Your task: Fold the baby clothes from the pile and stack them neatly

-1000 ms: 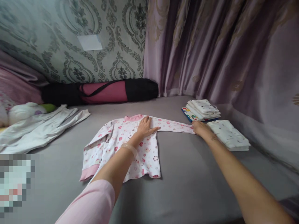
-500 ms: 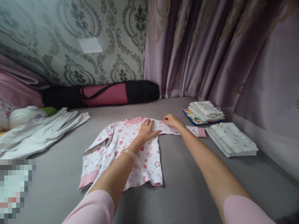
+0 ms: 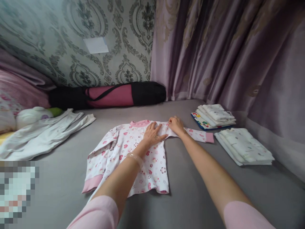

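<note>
I have the pink-patterned white shirt (image 3: 125, 140) spread on the gray sheet (image 3: 190, 178) in front of me, its pink collar (image 3: 140, 123) pointing away. My left hand (image 3: 153, 133) lies palm down on it, just below the collar and toward the right shoulder, with fingers spread wide and gripping nothing. My right hand (image 3: 175, 126) is at the top of the right sleeve (image 3: 196, 135), fingers curled in and drawn together against the cloth; I cannot tell whether any fabric is caught between the fingertips. That sleeve runs straight out to the right, and its cuff (image 3: 210, 137) ends just beside the nearer of 2 folded piles, the near pile (image 3: 246, 146) and the far pile (image 3: 215, 114). The left sleeve (image 3: 96, 165) angles down along the body. Off to my left I see rumpled white trousers (image 3: 47, 136).
</note>
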{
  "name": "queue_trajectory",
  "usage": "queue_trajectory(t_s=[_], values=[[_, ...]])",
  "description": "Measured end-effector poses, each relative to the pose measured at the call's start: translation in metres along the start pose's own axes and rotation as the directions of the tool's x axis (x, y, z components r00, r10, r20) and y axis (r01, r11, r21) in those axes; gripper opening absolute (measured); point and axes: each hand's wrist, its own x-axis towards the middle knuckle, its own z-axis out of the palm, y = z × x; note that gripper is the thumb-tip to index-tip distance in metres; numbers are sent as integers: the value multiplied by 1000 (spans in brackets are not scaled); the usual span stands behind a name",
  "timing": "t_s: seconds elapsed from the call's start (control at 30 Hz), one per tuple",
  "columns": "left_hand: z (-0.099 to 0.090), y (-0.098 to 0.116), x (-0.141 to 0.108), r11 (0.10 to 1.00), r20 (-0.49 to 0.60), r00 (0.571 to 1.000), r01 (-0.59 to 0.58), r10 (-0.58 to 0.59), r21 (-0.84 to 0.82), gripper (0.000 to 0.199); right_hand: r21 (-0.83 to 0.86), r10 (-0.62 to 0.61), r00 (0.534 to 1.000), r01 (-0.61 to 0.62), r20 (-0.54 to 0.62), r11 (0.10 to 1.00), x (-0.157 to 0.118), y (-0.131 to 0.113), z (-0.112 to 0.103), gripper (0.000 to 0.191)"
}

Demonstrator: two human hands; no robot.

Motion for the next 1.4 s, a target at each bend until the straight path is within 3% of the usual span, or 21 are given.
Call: queue_trajectory(t_s=[0.1,0.27,0.4,0.57,0.63,0.77,0.87,1.2,1.3,1.4], values=[[-1,2,0,1000,5,1000,8,-8,21,82,-73,11,997,-17,-76,997,-13,-11,10,26],[-2,4,0,999,24,999,31,-32,38,83,-97,102,992,-109,-79,989,-27,-30,13,32],[-1,2,0,999,23,999,23,-24,46,83,-109,117,991,-124,-67,986,-41,-32,14,33],[3,-2,0,999,-1,1000,10,-10,49,88,-97,166,985,-169,-45,981,-61,-18,14,43],[4,-3,0,999,-1,1000,7,-7,48,90,-102,219,976,-217,15,971,-67,-8,11,52],[2,-4,1,999,30,999,21,-22,40,92,-125,329,930,-312,164,942,-75,17,1,70],[0,-3,0,999,57,998,25,-27,33,93,-126,384,902,-365,197,923,-81,38,-7,76],[-2,1,-2,997,75,997,-23,17,70,91,-264,310,949,-285,58,921,-93,83,-8,63],[-12,2,1,1000,173,985,-10,6,21,91,-266,335,940,-307,65,914,-89,81,-12,62],[-25,1,6,998,251,968,10,4,-55,82,-272,300,954,-287,8,918,-82,60,-17,54]])
